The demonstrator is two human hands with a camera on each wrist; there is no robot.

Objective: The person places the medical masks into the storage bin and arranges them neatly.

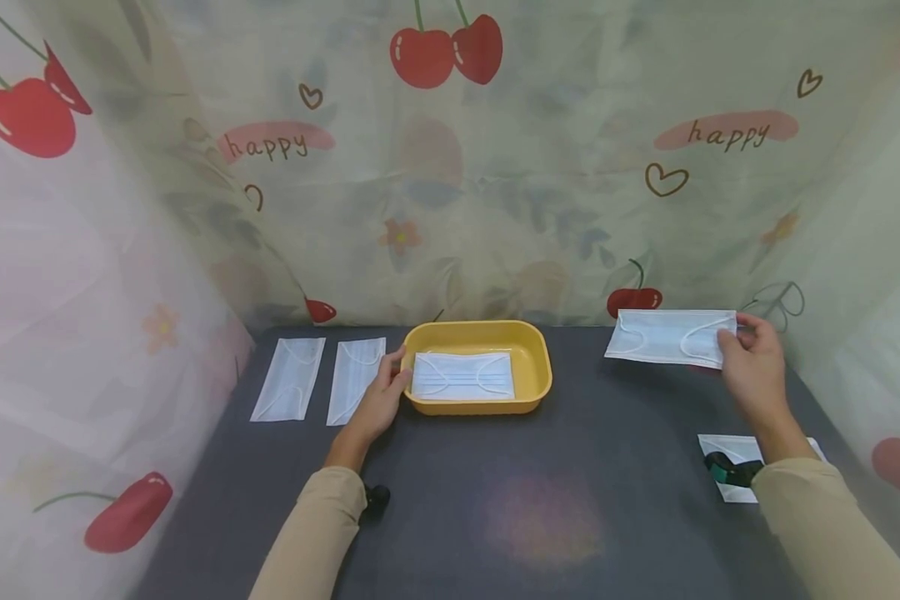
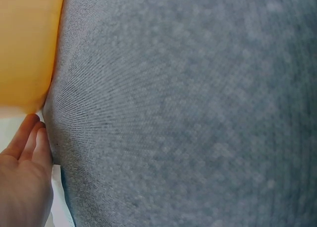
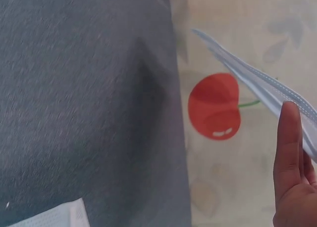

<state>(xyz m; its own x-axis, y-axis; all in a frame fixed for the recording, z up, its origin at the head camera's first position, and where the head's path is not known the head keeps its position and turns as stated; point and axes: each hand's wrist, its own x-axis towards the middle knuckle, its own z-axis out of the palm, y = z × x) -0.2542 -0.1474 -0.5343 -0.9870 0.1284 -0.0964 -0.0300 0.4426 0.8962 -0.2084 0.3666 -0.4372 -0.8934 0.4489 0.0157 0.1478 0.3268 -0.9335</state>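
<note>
The right hand [image 1: 753, 360] pinches the right end of a pale blue-and-white, rectangular pleated face mask [image 1: 667, 337] between thumb and fingers, holding it above the far right corner of the dark grey, cloth-covered worktop [image 1: 450, 492]. The fingertips behind it are hidden in the head view; the right wrist view shows the mask nearly edge-on and cut off.

The left hand [image 1: 377, 398] lays fairly straight fingers against the left end of a yellow, round-cornered tray [image 1: 480, 407] at the worktop's far edge; the left wrist view cuts off tray and hand. A similar mask [image 1: 461, 375] lies inside the tray; whether others lie beneath cannot be told.

Near the worktop's far left corner lie an outer mask [image 1: 288, 380] and an inner mask [image 1: 355, 379], the latter partly covered by the left hand. By the right edge, a black wrist device [image 1: 735, 472] and the right sleeve [image 1: 810, 508] hide much of another mask [image 1: 737, 444].

"happy" is readable twice on the cherry-printed, pale fabric backdrop [image 1: 540, 192].
</note>
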